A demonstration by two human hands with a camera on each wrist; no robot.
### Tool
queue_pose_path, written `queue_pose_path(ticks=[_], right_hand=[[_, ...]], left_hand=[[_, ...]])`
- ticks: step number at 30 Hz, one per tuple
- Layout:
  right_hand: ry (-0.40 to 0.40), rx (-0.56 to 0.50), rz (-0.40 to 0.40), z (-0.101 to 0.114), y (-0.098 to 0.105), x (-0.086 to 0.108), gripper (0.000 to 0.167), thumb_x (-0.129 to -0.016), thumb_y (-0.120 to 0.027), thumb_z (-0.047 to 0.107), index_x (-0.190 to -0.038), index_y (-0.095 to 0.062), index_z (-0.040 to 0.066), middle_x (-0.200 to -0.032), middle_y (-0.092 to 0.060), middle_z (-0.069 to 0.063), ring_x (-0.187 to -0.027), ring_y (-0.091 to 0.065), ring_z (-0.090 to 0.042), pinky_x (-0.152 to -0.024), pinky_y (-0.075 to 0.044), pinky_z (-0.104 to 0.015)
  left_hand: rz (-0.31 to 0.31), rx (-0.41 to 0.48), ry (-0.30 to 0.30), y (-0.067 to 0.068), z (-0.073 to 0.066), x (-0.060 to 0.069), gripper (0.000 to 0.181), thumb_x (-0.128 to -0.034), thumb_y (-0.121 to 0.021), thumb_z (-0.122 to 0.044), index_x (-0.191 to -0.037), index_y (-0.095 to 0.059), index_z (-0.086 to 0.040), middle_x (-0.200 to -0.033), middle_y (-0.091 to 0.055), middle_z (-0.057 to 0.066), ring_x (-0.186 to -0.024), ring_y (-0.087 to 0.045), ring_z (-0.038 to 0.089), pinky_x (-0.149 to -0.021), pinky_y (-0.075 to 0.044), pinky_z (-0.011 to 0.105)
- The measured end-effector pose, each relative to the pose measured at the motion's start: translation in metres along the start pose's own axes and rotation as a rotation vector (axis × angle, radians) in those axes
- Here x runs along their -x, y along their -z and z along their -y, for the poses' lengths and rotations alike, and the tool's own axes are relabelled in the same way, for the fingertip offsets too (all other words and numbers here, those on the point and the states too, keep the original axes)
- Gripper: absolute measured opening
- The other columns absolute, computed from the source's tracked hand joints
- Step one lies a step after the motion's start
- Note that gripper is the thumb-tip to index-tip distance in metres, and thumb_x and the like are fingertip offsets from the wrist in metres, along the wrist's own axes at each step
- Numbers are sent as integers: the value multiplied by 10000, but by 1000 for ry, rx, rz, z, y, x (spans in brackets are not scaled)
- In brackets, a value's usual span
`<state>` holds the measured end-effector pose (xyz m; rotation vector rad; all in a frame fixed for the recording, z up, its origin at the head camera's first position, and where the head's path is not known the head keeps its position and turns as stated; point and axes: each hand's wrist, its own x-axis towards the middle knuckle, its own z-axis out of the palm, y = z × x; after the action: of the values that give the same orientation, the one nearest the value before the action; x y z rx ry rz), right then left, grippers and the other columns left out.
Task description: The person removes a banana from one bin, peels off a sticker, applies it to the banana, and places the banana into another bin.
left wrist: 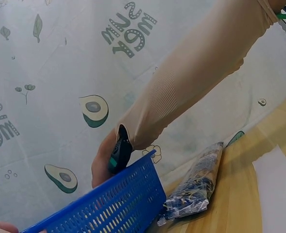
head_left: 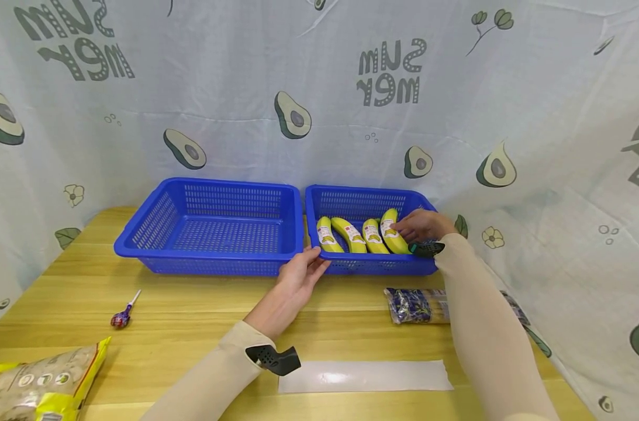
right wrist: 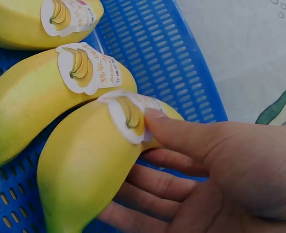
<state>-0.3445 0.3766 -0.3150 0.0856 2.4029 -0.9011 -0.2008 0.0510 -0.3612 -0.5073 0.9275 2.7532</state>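
My right hand grips the rightmost banana inside the right blue basket. In the right wrist view, the thumb presses on this banana's white label while the other fingers reach around its underside. Other labelled yellow bananas lie side by side to its left. My left hand holds the same basket by its front left corner, thumb at the rim and fingers below. Only the edge of that hand shows in the left wrist view, at the basket's rim.
Another blue basket stands immediately left. In front lie a lollipop, a yellow-edged bag, a white paper strip and a clear-wrapped package, partly hidden by my right arm. A printed curtain hangs behind the baskets.
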Motion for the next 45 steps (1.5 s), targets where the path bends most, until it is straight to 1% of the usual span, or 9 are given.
queue_pose_path(ticks=[3, 7, 9, 12, 14, 16, 29, 36, 45], right_hand=[[0, 48, 10, -2, 0, -1, 655, -1148, -547, 316, -1548, -401, -181, -1561, -444, -400, -1455, -474, -532, -1249, -335, -620], [16, 81, -2, -4, -1, -2, 546, -1138, -574, 302, -1423, -545, -163, -1242, -642, -290, -1206, -638, -436, -1189, -453, -546], [32, 75, -3, -4, -1, -1, 511, -1136, -581, 277, -1403, -564, -158, -1195, -645, -229, -1165, -643, -401, -1172, -469, -542], [41, 57, 26, -3, -2, 0, 511, -1146, -552, 237, -1452, -520, -171, -1313, -610, -336, -1260, -610, -467, -1210, -427, -546], [42, 33, 50, -3, -2, 0, 561, -1151, -530, 205, -1528, -419, -195, -1522, -480, -401, -1431, -499, -529, -1256, -310, -630], [32, 11, 62, -3, -3, 0, 559, -1156, -507, 183, -1544, -386, -200, -1583, -401, -417, -1476, -441, -541, -1272, -269, -630], [7, 76, 12, 3, -1, 7, 562, -1152, -534, 273, -1506, -485, -161, -1520, -527, -363, -1436, -517, -496, -1254, -320, -633], [-9, 101, -13, 8, 0, 9, 634, -1142, -552, 305, -1536, -420, -173, -1472, -579, -350, -1361, -602, -457, -1214, -399, -617], [1, 133, 30, 18, 1, 18, 646, -1165, -474, 311, -1537, -377, -207, -1502, -524, -392, -1417, -524, -523, -1209, -402, -622]], left_hand=[[-10, -6, 5, 0, 0, 0, 461, -1038, -613, 78, -1480, -499, 144, -1110, -593, 142, -897, -624, 182, -1121, -540, 419], [-13, -8, 5, 1, 0, 0, 434, -1036, -616, 79, -1454, -519, 137, -1101, -595, 135, -898, -625, 178, -1114, -545, 413], [-16, -8, 4, 1, 0, 0, 420, -1032, -620, 80, -1439, -530, 134, -1091, -598, 136, -901, -627, 179, -1112, -547, 412], [-16, -8, 1, 2, 0, 0, 423, -1032, -621, 80, -1441, -529, 137, -1088, -603, 135, -897, -634, 176, -1109, -549, 410], [-18, -7, 3, 2, 0, 1, 435, -1033, -620, 80, -1453, -525, 137, -1097, -608, 134, -888, -637, 172, -1104, -553, 406], [-15, -10, 7, 3, 0, 2, 445, -1037, -617, 78, -1467, -519, 137, -1115, -609, 132, -891, -636, 170, -1103, -552, 401], [-9, -10, 8, 3, 0, 3, 445, -1041, -615, 74, -1471, -517, 135, -1096, -605, 135, -882, -628, 168, -1108, -549, 402], [51, 4, -2, 2, -3, 3, 142, -1049, -574, 97, -1187, -589, 69, -1033, -559, 119, -887, -597, 194, -1147, -515, 442], [51, -57, 33, 6, -6, 9, 131, -1042, -582, 95, -1163, -573, 45, -1063, -561, 154, -969, -615, 246, -1144, -520, 458]])
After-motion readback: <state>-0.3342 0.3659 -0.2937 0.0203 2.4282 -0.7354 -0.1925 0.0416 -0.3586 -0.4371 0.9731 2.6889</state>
